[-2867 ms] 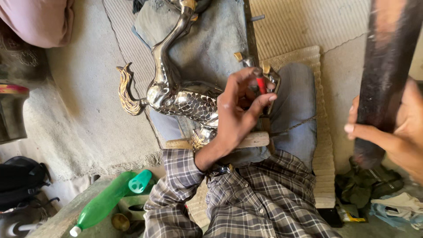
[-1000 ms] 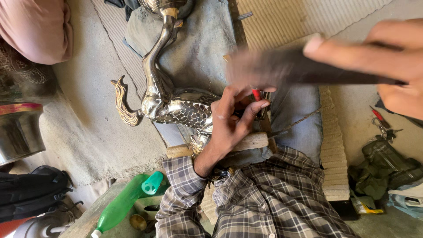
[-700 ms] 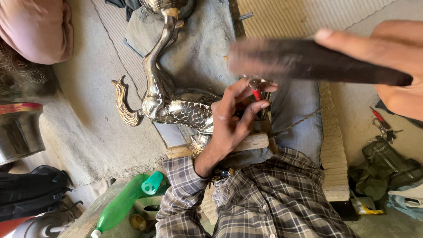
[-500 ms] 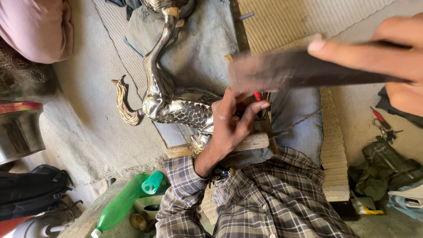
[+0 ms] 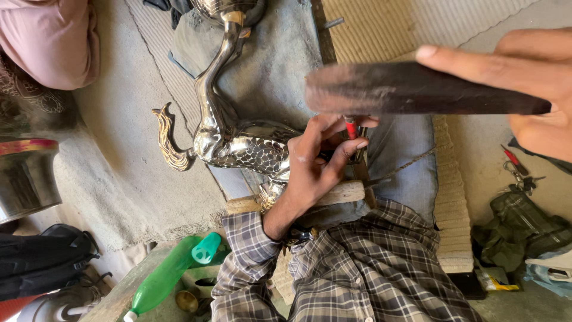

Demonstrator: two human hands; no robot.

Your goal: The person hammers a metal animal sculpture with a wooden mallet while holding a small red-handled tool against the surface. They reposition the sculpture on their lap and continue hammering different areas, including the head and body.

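Observation:
My left hand (image 5: pixel 313 164) pinches a small red-handled tool (image 5: pixel 351 127) upright against a shiny silver metal figure (image 5: pixel 238 143) with a scaled body, a long curved neck and a brass tail. The figure lies on grey cloth (image 5: pixel 280 65) over my lap, beside a wooden block (image 5: pixel 341 193). My right hand (image 5: pixel 530 77) grips a dark wooden bar (image 5: pixel 417 89), held level just above the red tool's top. The tool's tip is hidden behind my fingers.
A green plastic bottle (image 5: pixel 170 274) lies at the lower left near a black bag (image 5: pixel 42 262) and a metal pot (image 5: pixel 24 179). Pink cloth (image 5: pixel 53 36) sits top left. Red-handled pliers (image 5: pixel 512 158) and green fabric (image 5: pixel 524 229) lie at right on the floor beside a woven mat (image 5: pixel 387 24).
The dark bar stood upright at the right earlier; it has swung over and now lies level above the red tool, shifting slightly up and down. My left hand has stayed on the tool.

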